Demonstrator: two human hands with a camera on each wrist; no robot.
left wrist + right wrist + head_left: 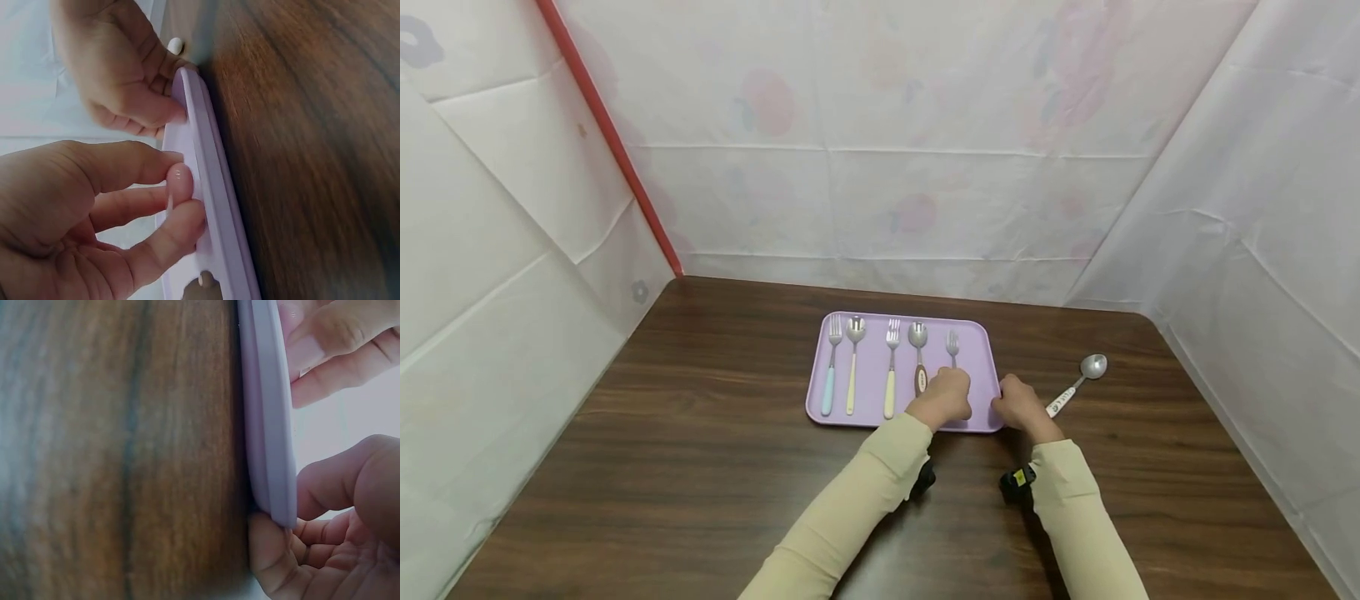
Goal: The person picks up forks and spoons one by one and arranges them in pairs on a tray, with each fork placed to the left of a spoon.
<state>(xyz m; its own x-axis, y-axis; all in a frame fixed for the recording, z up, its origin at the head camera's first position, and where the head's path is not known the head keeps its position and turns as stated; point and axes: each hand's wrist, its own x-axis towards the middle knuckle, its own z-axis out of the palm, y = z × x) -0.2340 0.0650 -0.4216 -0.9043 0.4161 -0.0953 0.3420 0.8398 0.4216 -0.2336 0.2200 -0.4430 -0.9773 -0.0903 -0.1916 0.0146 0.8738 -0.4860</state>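
Observation:
A lilac tray (868,392) lies on the table with cutlery set upright in a row. My left hand (946,396) is over its right part, pinching the pink handle end (179,181) of a small fork (952,343); the rest of the handle is hidden under the hand in the head view. My right hand (1022,406) grips the tray's near right corner, thumb over the rim and a finger under it in the right wrist view. Just left of my left hand lies a spoon with a brown handle (921,379).
Further left on the tray are a yellow-handled fork (890,392), a spoon with a slim yellow handle (852,383) and a blue-handled fork (829,387). A spoon with a white patterned handle (1063,400) lies on the wooden table (685,433), right of the tray. White sheeting surrounds the table.

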